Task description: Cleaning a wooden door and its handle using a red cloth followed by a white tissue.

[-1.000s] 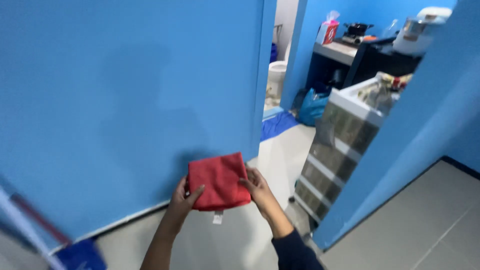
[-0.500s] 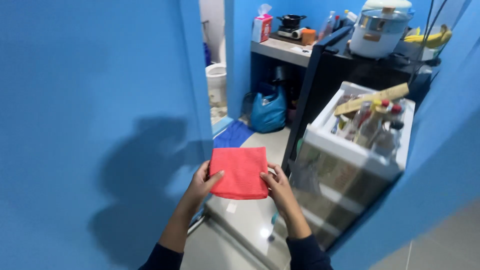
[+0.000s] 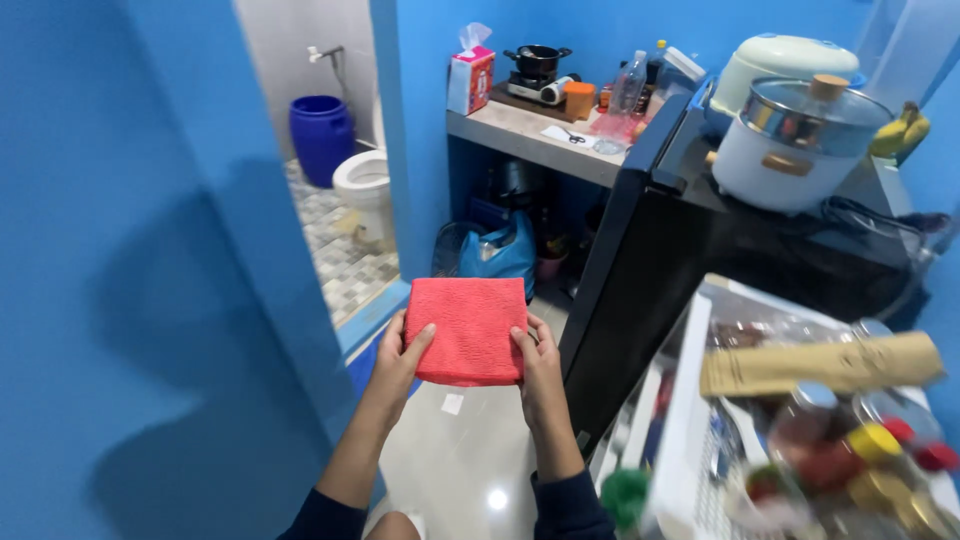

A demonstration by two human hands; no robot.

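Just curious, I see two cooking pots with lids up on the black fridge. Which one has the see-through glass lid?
The nearer white pot, the one with a metal-rimmed glass lid and a wooden knob. The pale green cooker behind it has a solid domed lid.

The view has swung from the blue wall (image 3: 130,300) to the kitchen shelf (image 3: 530,135).

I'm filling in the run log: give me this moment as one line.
left hand: grips folded red cloth, left edge | right hand: grips its right edge | cloth: flat, chest-high | nearby: open black fridge door
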